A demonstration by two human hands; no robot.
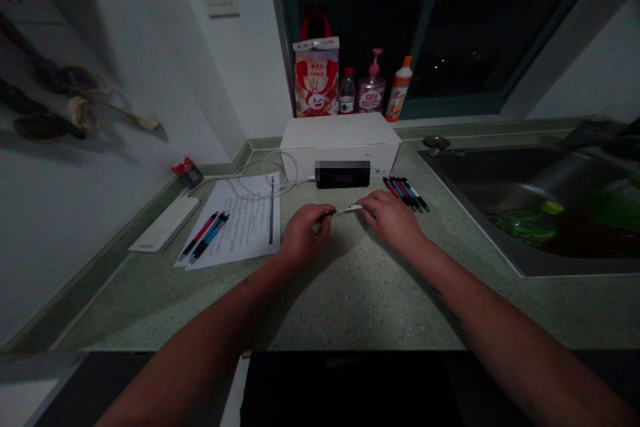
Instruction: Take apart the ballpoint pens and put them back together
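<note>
Both my hands hold one pen [344, 211] level above the speckled green counter [360, 287]. My left hand [303, 235] is closed round the pen's dark end. My right hand [393, 217] pinches its pale end. A row of several pens [406, 191] lies just beyond my right hand, in front of a white box [340, 137]. To the left, a printed sheet of paper [240, 220] carries three more pens [205, 236].
A small black device [343, 174] stands against the white box, with a white cable [260, 180] looping across the paper. A steel sink [540, 207] with green bottles lies at the right. Bottles and a red-handled bag [316, 77] stand on the window ledge. A white slab [165, 223] lies by the left wall.
</note>
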